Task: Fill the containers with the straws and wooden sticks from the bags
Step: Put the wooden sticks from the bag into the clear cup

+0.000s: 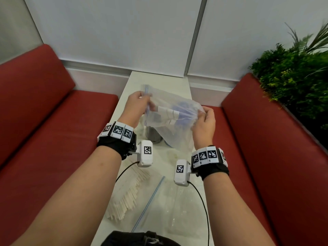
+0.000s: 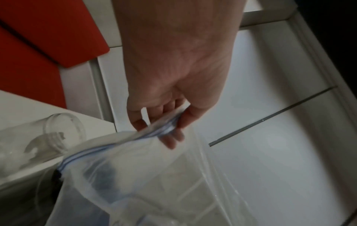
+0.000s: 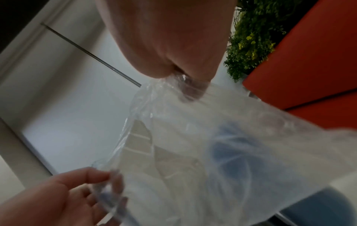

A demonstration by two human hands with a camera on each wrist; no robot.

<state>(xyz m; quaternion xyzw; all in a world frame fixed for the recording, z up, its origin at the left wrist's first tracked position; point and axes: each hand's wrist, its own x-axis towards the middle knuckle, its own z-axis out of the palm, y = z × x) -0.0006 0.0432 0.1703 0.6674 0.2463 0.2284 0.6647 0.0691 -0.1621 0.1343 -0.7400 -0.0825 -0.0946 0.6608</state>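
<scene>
Bench (image 1: 156,80): white, between red seats.
Bag (image 1: 170,110): raised, left hand (image 1: 137,105) pinches zip edge, right hand (image 1: 204,123) pinches bottom.
Dark container (image 1: 153,134): directly below.

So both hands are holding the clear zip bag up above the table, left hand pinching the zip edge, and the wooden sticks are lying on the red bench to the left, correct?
Not quite. The wooden sticks lie on the white table, near its left edge, not on the red bench; the head view shows this. The rest holds: the left hand pinches the zip edge and the right hand grips the clear zip bag.
</scene>
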